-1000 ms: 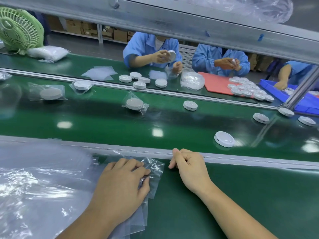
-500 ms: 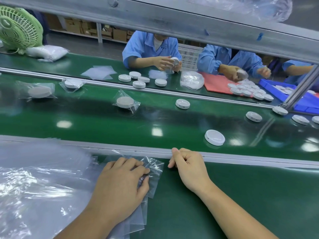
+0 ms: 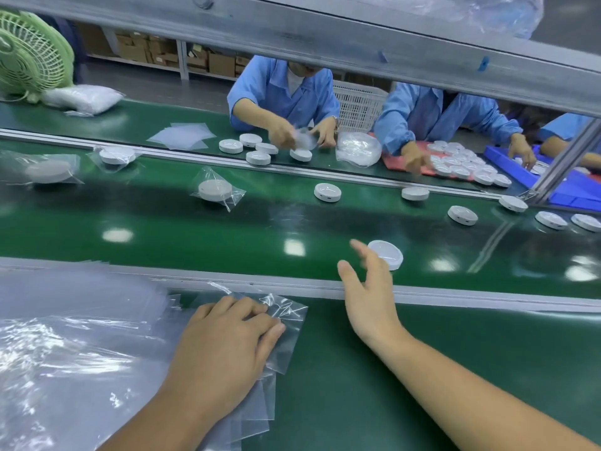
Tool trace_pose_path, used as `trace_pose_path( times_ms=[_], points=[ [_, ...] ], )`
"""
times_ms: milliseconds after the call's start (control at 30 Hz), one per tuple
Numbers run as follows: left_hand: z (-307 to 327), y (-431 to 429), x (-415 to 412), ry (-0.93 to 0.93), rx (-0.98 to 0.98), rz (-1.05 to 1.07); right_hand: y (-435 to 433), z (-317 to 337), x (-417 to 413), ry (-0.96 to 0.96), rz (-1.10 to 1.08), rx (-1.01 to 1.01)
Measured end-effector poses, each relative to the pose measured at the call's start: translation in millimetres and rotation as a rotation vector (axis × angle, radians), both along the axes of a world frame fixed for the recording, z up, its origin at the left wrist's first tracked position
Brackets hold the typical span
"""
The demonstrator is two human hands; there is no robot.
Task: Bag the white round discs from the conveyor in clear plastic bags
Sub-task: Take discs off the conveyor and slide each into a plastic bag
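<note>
My right hand (image 3: 369, 294) reaches over the metal rail onto the green conveyor belt (image 3: 195, 236), fingers spread, just in front of a bare white disc (image 3: 387, 253); whether it touches the disc I cannot tell. My left hand (image 3: 224, 346) lies on a small stack of clear plastic bags (image 3: 289, 323), fingers curled on the top bag. More bare discs (image 3: 327, 192) ride the belt to the right. Several bagged discs (image 3: 215, 189) lie on the belt at the left.
A large sheet of clear plastic (image 3: 71, 346) covers the near left table. Across the belt, people in blue coats (image 3: 283, 92) handle discs, with loose discs (image 3: 258, 157), a red tray (image 3: 390, 161) and a blue bin (image 3: 572, 190). A green fan (image 3: 29, 56) stands far left. A metal beam (image 3: 325, 37) crosses overhead.
My right hand has left the rail and stretched forward with fingers spread toward the nearest disc. All discs on the belt have drifted left. My left hand stays on the bags.
</note>
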State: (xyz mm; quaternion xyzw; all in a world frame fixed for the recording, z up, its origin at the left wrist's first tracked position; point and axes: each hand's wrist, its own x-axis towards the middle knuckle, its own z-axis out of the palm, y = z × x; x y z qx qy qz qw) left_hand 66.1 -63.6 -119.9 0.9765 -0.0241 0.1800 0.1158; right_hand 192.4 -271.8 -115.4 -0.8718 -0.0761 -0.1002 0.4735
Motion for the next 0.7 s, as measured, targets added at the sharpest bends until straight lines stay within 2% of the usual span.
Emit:
trace_pose_path(
  times_ms=[67, 100, 200, 300, 367, 467, 567, 700],
  points=[
    [-1, 1, 1, 0.012, -0.014, -0.009, -18, 3, 34, 0.021, -0.138, -0.406],
    [-1, 2, 1, 0.016, -0.028, -0.016, -27, 7, 50, 0.070, -0.177, -0.533],
    [0, 2, 3, 0.022, -0.050, -0.032, -56, 15, 86, 0.196, -0.110, -0.617],
    [5, -5, 11, 0.027, -0.047, -0.037, -69, 13, 97, 0.070, -0.016, -0.798],
    [7, -5, 12, 0.026, -0.045, -0.037, -62, 20, 86, -0.002, 0.020, -0.762],
    [7, -5, 10, 0.037, -0.033, -0.035, -50, 28, 51, -0.032, 0.135, -0.429],
    [9, -7, 10, 0.044, -0.038, -0.061, -41, 32, 1, -0.178, 0.349, -0.237],
    [12, -6, 10, 0.016, -0.066, -0.070, -38, 19, -42, -0.359, 0.434, -0.331]
  ],
)
